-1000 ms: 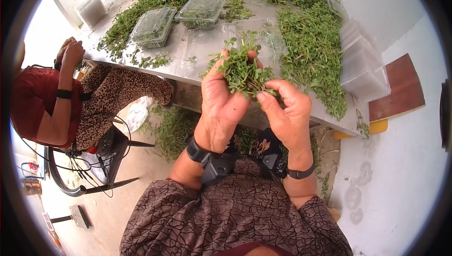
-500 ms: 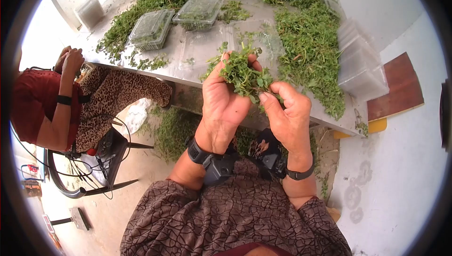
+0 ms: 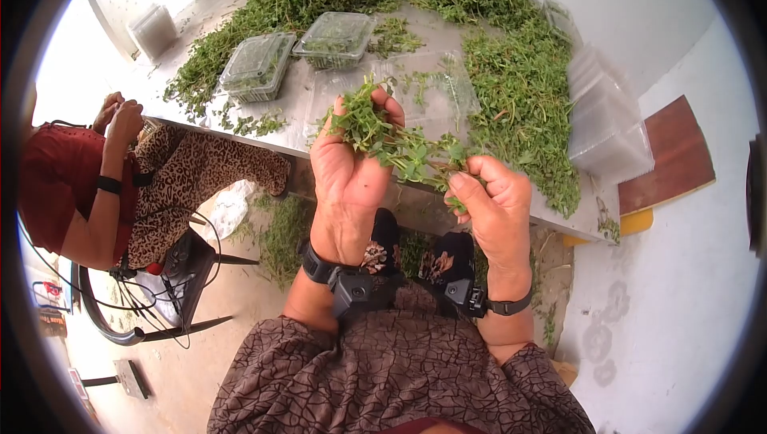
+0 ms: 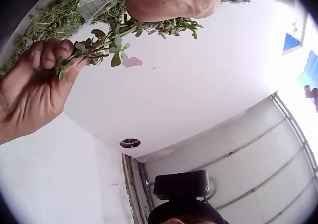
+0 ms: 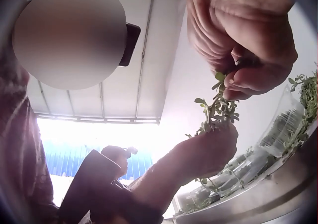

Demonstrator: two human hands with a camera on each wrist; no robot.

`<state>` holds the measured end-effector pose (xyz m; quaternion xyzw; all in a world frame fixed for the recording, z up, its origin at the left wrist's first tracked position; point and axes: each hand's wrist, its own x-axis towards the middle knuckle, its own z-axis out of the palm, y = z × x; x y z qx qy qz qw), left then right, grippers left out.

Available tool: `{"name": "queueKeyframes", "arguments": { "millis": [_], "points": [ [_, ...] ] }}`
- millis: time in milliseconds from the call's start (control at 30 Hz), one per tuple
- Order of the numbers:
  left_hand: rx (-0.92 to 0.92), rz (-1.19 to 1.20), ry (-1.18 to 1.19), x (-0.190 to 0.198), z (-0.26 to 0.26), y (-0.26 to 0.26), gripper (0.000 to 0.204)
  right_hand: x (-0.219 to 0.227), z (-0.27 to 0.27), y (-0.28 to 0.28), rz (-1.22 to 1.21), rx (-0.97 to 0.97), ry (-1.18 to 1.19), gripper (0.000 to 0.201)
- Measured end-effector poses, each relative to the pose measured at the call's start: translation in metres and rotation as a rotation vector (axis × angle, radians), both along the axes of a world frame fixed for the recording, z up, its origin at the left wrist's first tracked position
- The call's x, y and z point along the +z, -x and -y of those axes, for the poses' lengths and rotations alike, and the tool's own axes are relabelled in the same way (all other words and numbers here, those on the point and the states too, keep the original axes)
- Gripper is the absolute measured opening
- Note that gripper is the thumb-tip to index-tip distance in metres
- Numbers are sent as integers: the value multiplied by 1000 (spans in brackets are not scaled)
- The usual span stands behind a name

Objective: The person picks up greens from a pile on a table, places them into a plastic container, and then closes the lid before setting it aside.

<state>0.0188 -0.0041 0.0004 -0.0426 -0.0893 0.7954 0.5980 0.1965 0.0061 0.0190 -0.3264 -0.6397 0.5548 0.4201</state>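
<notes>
My left hand (image 3: 349,174) is palm up in the head view, its fingers curled round a bunch of leafy green sprigs (image 3: 366,124). Several stems (image 3: 419,156) stretch from that bunch to my right hand (image 3: 502,206), whose thumb and forefinger pinch their ends. Small rounded leaves and thin reddish stems show in the left wrist view, where the sprigs (image 4: 117,45) span both hands. Seen from the right wrist, the right fingertips (image 5: 238,87) are just above the leaves. Under the hands, near the table edge, lies an open clear plastic box (image 3: 439,87) with a few loose leaves in it.
Heaped greens (image 3: 519,91) cover the table's back and right side. Two lidded clear boxes (image 3: 257,67) of greens stand at left, and stacked clear boxes (image 3: 607,114) at right. Another person (image 3: 80,178) sits to the left. More greens (image 3: 280,234) lie on the floor.
My left hand has moved left with the bunch, away from the right hand, which has shifted slightly down. Stems that were gathered close now stretch across the wider gap.
</notes>
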Motion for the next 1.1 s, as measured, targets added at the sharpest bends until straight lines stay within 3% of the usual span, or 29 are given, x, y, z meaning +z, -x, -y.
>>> {"name": "queueKeyframes", "arguments": {
  "millis": [200,400,500,600,700,767,900,1100],
  "points": [
    [76,28,-12,-2,-4,21,27,1,-8,-6,-99,-4,101,12],
    [-62,-74,-148,-10,1,28,30,24,-28,-5,-195,-151,22,13],
    [-18,-91,-108,-7,0,23,31,35,-38,3,-216,-206,-43,14],
    [105,58,85,-1,-2,22,31,41,-51,11,-228,-230,-85,14],
    [90,-12,27,-8,0,28,28,46,-60,17,-263,-250,-81,14],
    [26,5,-146,-8,4,31,21,49,-62,21,-286,-302,-117,14],
    [122,114,-121,3,9,35,12,52,-67,23,-287,-341,-118,13],
    [108,122,-168,15,15,33,13,42,-75,33,-177,-319,-176,14]
  ]
}}
